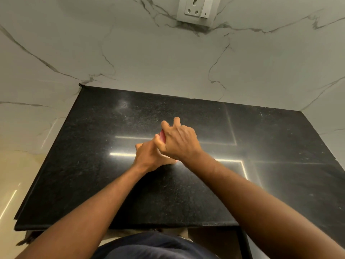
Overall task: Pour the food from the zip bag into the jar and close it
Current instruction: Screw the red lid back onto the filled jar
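Two bare hands are closing over a red lid at the middle of a polished black speckled granite countertop (93, 156).

The right hand (180, 142) is curling down from above, fingers bent around the red round lid (162, 136); the left hand (149, 156) is wrapping in from below, touching the right. The jar beneath is hidden by both hands. A white wall socket (197, 10) is sitting on the grey-veined marble wall (149, 53) behind.

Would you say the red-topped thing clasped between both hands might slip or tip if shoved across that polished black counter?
Probably it would slide: the black counter looks glossy, mirroring light strips. The red piece is small enough that the left hand and right hand nearly hide it, so probably light. Tipping cannot be judged; its body is covered.
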